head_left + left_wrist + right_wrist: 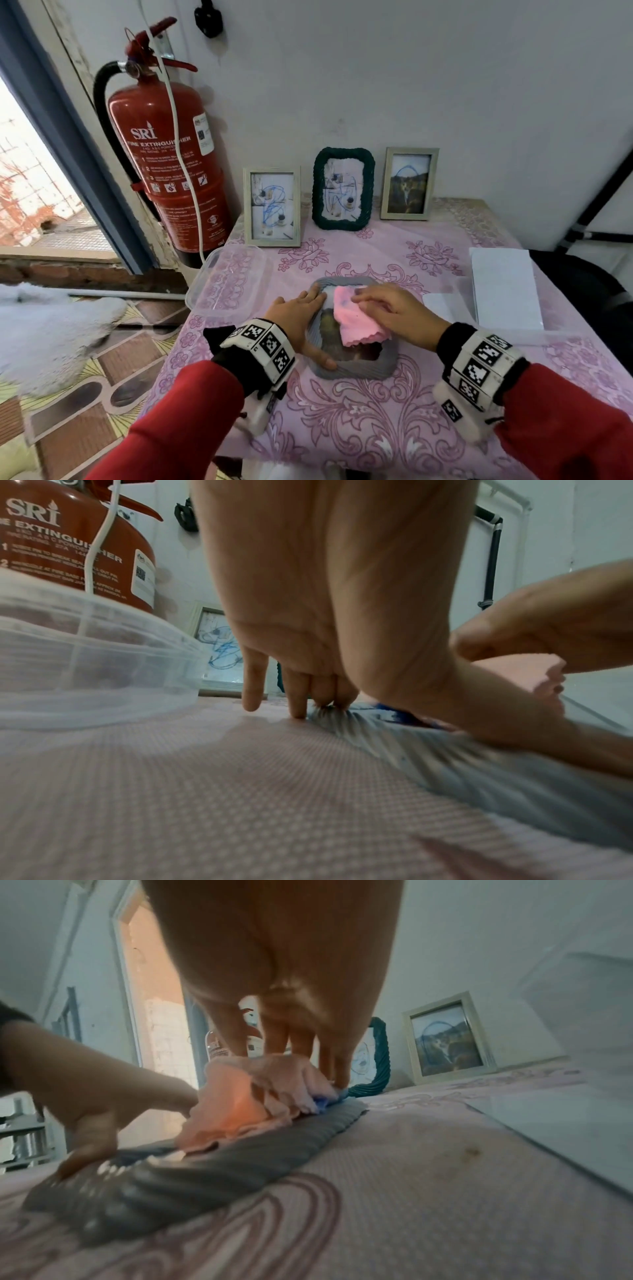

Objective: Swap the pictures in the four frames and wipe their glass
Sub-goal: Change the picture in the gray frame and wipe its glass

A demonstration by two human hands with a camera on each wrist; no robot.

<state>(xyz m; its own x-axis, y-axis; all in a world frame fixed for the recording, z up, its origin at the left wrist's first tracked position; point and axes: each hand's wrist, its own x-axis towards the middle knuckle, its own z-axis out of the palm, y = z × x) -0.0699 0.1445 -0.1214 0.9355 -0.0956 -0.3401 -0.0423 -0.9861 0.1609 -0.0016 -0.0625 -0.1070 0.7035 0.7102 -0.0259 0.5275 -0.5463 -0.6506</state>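
- Four picture frames are counted on the worktop [445, 404], which is covered by a pink floral cloth.
- Three stand upright against the wall: a pale frame [272, 206] on the left, a dark green rope-edged frame [343, 188] in the middle, and a second pale frame [408, 183] on the right.
- The fourth, a grey ribbed frame [352, 368], is laid flat, glass up, near the front edge.
- The left hand [298, 320] is laid flat with fingers straight along the grey frame's left edge, thumb on its near corner.
- The right hand [394, 313] is pressed with fairly straight fingers on one pink cloth [356, 322] spread on the glass.
- One clear plastic container [226, 281] is seen left of the hands; whether anything is in it cannot be told.
- White sheets [503, 291] are lying at the right.
- A red fire extinguisher [168, 154] is seen beside the worktop's left side.
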